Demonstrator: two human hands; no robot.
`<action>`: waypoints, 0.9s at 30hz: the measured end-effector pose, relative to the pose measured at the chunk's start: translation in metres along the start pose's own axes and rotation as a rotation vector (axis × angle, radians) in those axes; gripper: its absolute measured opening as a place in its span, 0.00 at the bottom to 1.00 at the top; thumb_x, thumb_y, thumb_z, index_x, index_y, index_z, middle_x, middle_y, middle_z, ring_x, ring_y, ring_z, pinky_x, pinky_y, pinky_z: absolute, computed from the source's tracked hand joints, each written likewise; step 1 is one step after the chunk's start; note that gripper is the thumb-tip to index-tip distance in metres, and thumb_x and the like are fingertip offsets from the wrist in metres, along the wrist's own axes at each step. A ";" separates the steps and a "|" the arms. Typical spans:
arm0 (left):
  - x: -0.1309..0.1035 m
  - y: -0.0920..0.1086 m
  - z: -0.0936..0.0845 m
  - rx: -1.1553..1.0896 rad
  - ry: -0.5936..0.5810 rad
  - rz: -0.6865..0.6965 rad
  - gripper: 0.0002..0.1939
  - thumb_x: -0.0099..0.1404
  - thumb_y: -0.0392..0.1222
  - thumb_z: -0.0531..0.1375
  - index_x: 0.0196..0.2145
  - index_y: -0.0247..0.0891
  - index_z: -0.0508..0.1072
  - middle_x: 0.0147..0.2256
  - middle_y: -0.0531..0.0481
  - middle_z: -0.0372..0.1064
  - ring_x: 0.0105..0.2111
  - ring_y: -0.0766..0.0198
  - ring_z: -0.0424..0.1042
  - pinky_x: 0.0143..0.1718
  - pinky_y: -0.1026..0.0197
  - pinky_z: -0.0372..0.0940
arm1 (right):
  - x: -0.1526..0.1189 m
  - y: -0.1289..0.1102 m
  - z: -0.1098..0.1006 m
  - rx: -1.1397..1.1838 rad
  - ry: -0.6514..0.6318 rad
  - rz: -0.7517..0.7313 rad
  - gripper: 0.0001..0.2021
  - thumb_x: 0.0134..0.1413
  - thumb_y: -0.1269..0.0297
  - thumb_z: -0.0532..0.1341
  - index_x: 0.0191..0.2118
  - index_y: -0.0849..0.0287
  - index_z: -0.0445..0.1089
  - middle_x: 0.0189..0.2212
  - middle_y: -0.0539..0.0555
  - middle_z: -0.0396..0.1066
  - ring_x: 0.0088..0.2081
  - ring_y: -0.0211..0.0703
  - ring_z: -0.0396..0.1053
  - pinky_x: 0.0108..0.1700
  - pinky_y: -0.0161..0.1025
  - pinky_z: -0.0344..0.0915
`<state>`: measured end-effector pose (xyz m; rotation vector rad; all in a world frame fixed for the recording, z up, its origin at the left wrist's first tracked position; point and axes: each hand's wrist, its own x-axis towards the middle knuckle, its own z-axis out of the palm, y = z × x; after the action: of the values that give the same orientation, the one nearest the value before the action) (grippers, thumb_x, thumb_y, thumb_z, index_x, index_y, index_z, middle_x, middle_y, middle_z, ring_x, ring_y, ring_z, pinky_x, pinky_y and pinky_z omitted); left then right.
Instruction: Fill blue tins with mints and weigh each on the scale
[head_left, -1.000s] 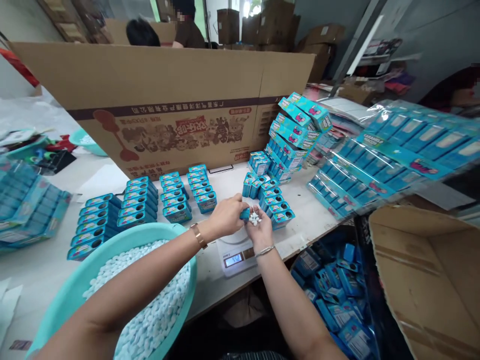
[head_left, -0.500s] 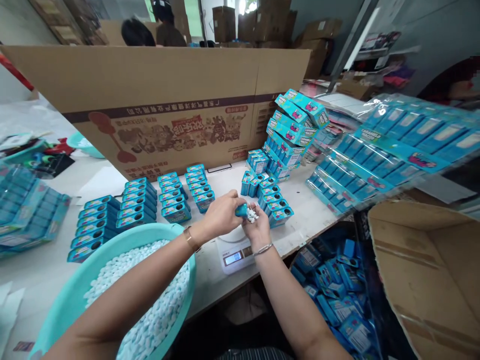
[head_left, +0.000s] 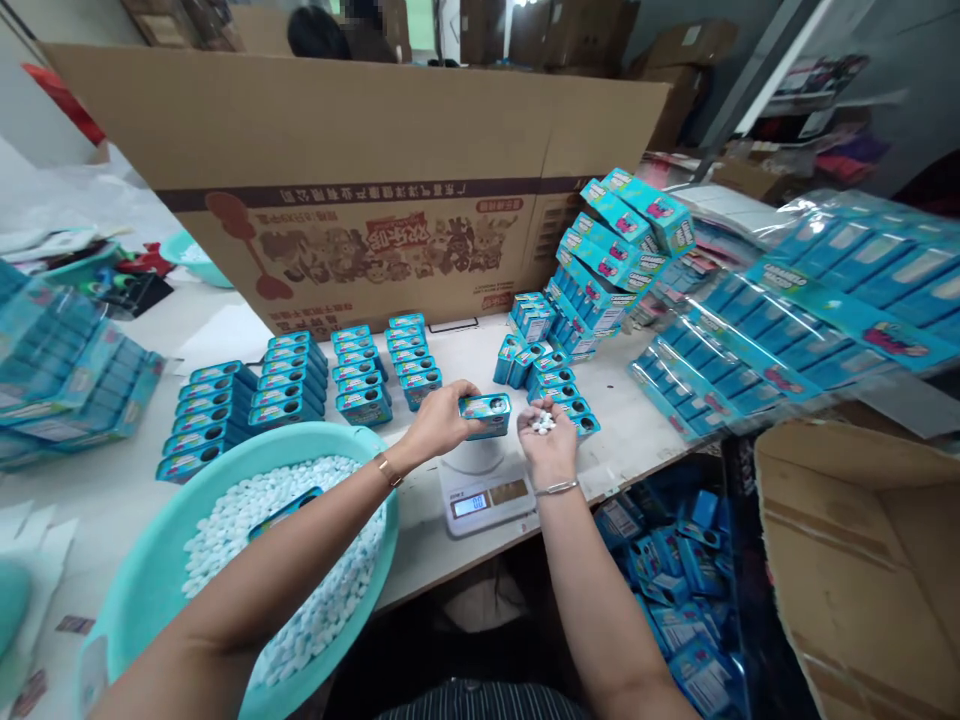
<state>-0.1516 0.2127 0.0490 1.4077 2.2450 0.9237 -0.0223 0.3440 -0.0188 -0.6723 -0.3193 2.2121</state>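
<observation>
My left hand [head_left: 444, 418] grips a small blue candy box [head_left: 487, 412] upright, its round hole facing up, just above or on the plate of a white digital scale [head_left: 489, 498]; contact is unclear. The scale's display reads 0.0. To the right, my right hand [head_left: 551, 450] is cupped palm up, holding several small white candies [head_left: 541, 422]. Under my left forearm is a turquoise basin [head_left: 390, 540] full of white candies, with another blue box [head_left: 285, 512] lying on them, partly hidden by the arm.
Rows of blue boxes [head_left: 289, 378] stand behind the basin. More stand near a stack of display cartons [head_left: 619, 250] at right. A large cardboard sheet [head_left: 360, 130] rises at the back. Below the table's right edge are a bin of blue boxes [head_left: 675, 570] and an open carton [head_left: 847, 560].
The box in my left hand has gone from tipped over my right palm to upright above the scale. My right hand has moved right with candies in it. The view has shifted slightly.
</observation>
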 end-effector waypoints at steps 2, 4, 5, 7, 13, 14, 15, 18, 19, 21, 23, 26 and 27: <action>0.000 -0.008 0.007 0.051 0.022 -0.013 0.17 0.52 0.40 0.65 0.42 0.39 0.73 0.37 0.49 0.76 0.37 0.56 0.74 0.39 0.60 0.65 | -0.003 -0.008 -0.004 0.035 0.020 0.015 0.10 0.57 0.71 0.52 0.25 0.57 0.60 0.15 0.43 0.61 0.13 0.28 0.55 0.18 0.26 0.57; -0.002 -0.014 0.014 0.118 0.022 -0.010 0.16 0.54 0.40 0.64 0.42 0.39 0.73 0.36 0.48 0.76 0.38 0.54 0.74 0.41 0.58 0.66 | -0.006 -0.015 -0.008 0.056 0.021 0.030 0.11 0.59 0.71 0.50 0.25 0.57 0.59 0.14 0.42 0.57 0.12 0.28 0.51 0.15 0.25 0.51; -0.003 -0.016 0.017 0.148 0.015 -0.014 0.16 0.55 0.41 0.64 0.42 0.38 0.73 0.36 0.47 0.76 0.39 0.53 0.75 0.42 0.56 0.66 | -0.007 -0.018 -0.009 0.057 0.006 0.036 0.12 0.59 0.71 0.49 0.25 0.57 0.59 0.14 0.41 0.56 0.12 0.28 0.49 0.14 0.25 0.49; -0.005 -0.019 0.020 0.192 -0.004 -0.031 0.22 0.55 0.43 0.65 0.48 0.36 0.70 0.41 0.43 0.75 0.44 0.49 0.73 0.47 0.52 0.65 | -0.008 -0.023 -0.012 0.043 -0.046 0.040 0.11 0.60 0.71 0.50 0.26 0.57 0.59 0.14 0.41 0.53 0.12 0.28 0.49 0.14 0.26 0.48; -0.019 -0.022 0.001 0.092 0.073 -0.012 0.57 0.49 0.52 0.70 0.66 0.28 0.44 0.65 0.27 0.47 0.64 0.41 0.51 0.62 0.44 0.51 | -0.015 -0.032 -0.008 -0.005 -0.083 0.058 0.10 0.63 0.67 0.50 0.30 0.57 0.62 0.16 0.41 0.53 0.13 0.28 0.50 0.14 0.25 0.50; -0.022 -0.023 -0.005 0.051 0.099 -0.017 0.56 0.51 0.51 0.69 0.66 0.27 0.43 0.65 0.26 0.46 0.65 0.42 0.50 0.63 0.45 0.50 | -0.017 -0.032 -0.005 -0.004 -0.061 0.058 0.10 0.64 0.67 0.50 0.31 0.57 0.62 0.16 0.41 0.54 0.13 0.28 0.51 0.14 0.25 0.51; -0.026 -0.026 -0.011 0.015 0.120 -0.020 0.54 0.53 0.51 0.67 0.66 0.26 0.43 0.65 0.26 0.47 0.65 0.43 0.50 0.64 0.46 0.50 | -0.019 -0.032 -0.002 -0.004 -0.037 0.054 0.11 0.64 0.66 0.49 0.31 0.57 0.63 0.17 0.42 0.55 0.14 0.28 0.52 0.15 0.25 0.52; -0.037 -0.033 -0.025 -0.059 0.154 -0.005 0.47 0.57 0.50 0.65 0.65 0.30 0.46 0.63 0.30 0.53 0.63 0.46 0.55 0.63 0.46 0.52 | -0.023 -0.030 0.008 -0.009 0.025 0.047 0.13 0.65 0.67 0.47 0.30 0.58 0.62 0.18 0.44 0.58 0.16 0.28 0.56 0.17 0.25 0.57; -0.041 -0.036 -0.028 -0.070 0.158 0.003 0.45 0.58 0.50 0.64 0.65 0.31 0.48 0.62 0.32 0.55 0.62 0.47 0.57 0.63 0.46 0.53 | -0.024 -0.029 0.011 -0.014 0.028 0.049 0.13 0.66 0.67 0.46 0.30 0.58 0.62 0.18 0.43 0.58 0.15 0.28 0.55 0.17 0.24 0.56; -0.047 -0.040 -0.030 -0.076 0.158 0.014 0.42 0.59 0.51 0.63 0.64 0.34 0.52 0.62 0.35 0.57 0.62 0.48 0.58 0.62 0.46 0.54 | -0.024 -0.028 0.017 -0.033 0.003 0.061 0.14 0.66 0.68 0.46 0.29 0.58 0.61 0.17 0.42 0.57 0.14 0.27 0.52 0.15 0.24 0.52; -0.052 -0.043 -0.030 -0.072 0.153 0.019 0.40 0.59 0.52 0.63 0.63 0.35 0.54 0.61 0.36 0.58 0.62 0.48 0.57 0.62 0.46 0.54 | -0.023 -0.027 0.022 -0.055 -0.031 0.069 0.14 0.66 0.67 0.47 0.28 0.58 0.61 0.16 0.41 0.54 0.12 0.27 0.50 0.13 0.24 0.49; -0.054 -0.043 -0.026 -0.072 0.152 0.030 0.39 0.59 0.51 0.63 0.63 0.36 0.55 0.61 0.36 0.59 0.62 0.49 0.58 0.63 0.46 0.54 | -0.020 -0.025 0.030 -0.077 -0.054 0.054 0.15 0.67 0.67 0.45 0.29 0.58 0.61 0.15 0.40 0.52 0.11 0.27 0.48 0.12 0.25 0.46; -0.053 -0.042 -0.025 -0.073 0.150 0.033 0.38 0.59 0.50 0.63 0.63 0.36 0.56 0.61 0.37 0.59 0.62 0.49 0.58 0.63 0.46 0.54 | -0.020 -0.025 0.033 -0.089 -0.059 0.042 0.15 0.67 0.67 0.45 0.29 0.58 0.61 0.14 0.40 0.51 0.11 0.27 0.47 0.12 0.25 0.45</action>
<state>-0.1703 0.1441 0.0352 1.3897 2.2741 1.1456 -0.0146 0.3450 0.0263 -0.6671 -0.4393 2.2716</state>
